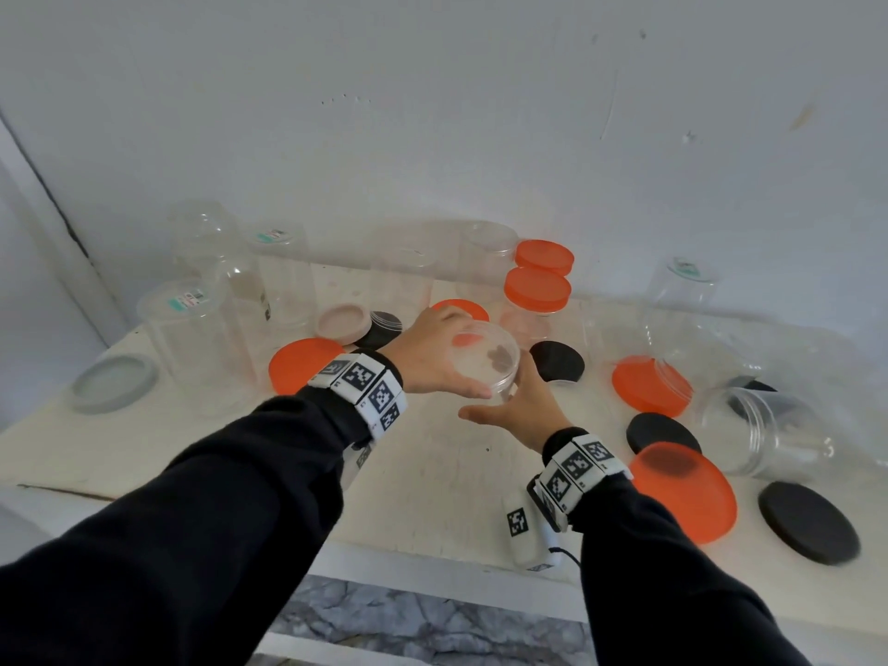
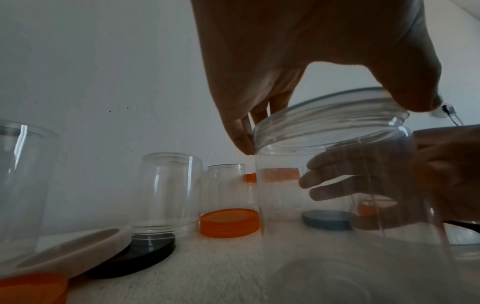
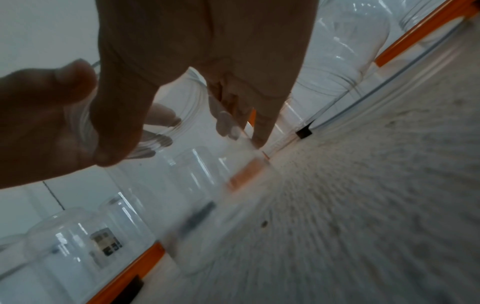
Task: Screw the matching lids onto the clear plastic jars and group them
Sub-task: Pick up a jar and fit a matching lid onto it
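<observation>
**Q:** State the position of the jar.

**A:** The jar [image 1: 485,358] stands upright at mid-table [image 1: 432,473], mouth up, with no lid on it. In the left wrist view the threaded neck is bare.

**Q:** State the condition of each hand.

**A:** My left hand [image 1: 432,358] comes down over the jar's mouth. Its fingers [image 2: 241,131] and thumb curl round the rim and clamp it on both sides. My right hand [image 1: 521,411] is at the near right of the jar. Its fingers [image 2: 327,179] wrap the far side of the body, as seen through the clear wall; the thumb points left along the near side.

**Q:** List surrounding items.

**A:** Left: an orange lid [image 1: 300,362], a pink lid [image 1: 343,322], a grey lid [image 1: 113,382] and several inverted clear jars. Far: two jars closed with orange lids [image 1: 538,286], standing together. Just right of my right hand: a black lid [image 1: 557,361]. Further right: more orange and black lids, and a jar [image 1: 764,432] on its side.

**Q:** Right wrist view?

**A:** Blurred; only the grip on the jar is legible.
</observation>
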Motion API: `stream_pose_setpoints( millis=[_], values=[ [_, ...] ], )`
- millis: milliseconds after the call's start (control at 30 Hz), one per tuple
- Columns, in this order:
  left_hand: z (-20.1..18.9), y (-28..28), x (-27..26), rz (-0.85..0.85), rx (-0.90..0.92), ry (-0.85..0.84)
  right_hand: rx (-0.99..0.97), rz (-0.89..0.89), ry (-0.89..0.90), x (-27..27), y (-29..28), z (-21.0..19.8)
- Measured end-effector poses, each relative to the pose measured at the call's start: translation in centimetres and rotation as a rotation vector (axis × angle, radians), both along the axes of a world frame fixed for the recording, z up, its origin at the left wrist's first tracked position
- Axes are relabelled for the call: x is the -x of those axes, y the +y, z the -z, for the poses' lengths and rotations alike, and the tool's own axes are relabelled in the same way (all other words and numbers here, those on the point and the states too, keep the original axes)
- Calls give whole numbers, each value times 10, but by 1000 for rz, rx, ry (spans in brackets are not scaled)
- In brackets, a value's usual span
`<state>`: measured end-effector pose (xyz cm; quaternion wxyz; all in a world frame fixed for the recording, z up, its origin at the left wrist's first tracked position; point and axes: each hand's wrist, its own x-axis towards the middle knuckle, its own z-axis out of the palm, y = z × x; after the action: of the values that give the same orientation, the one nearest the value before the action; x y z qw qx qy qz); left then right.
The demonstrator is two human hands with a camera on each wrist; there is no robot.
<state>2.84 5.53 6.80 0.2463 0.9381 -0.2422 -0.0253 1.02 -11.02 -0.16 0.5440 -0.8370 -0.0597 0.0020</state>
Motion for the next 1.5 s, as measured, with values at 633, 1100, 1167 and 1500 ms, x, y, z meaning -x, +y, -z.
stream_pose_setpoints(
  millis=[633, 1100, 1167, 1500],
  values=[
    [46, 19, -8, -75, 525, 363, 449, -336, -32, -7, -25, -94],
    [68, 19, -12, -41, 651, 372, 1192, -670, 52, -41, 31, -125],
    [68, 19, -11, -33, 663, 375, 1217, -695, 36, -42, 32, -126],
    [72, 19, -11, -36, 703, 361, 1195, -797, 31, -44, 31, -126]
  ],
)
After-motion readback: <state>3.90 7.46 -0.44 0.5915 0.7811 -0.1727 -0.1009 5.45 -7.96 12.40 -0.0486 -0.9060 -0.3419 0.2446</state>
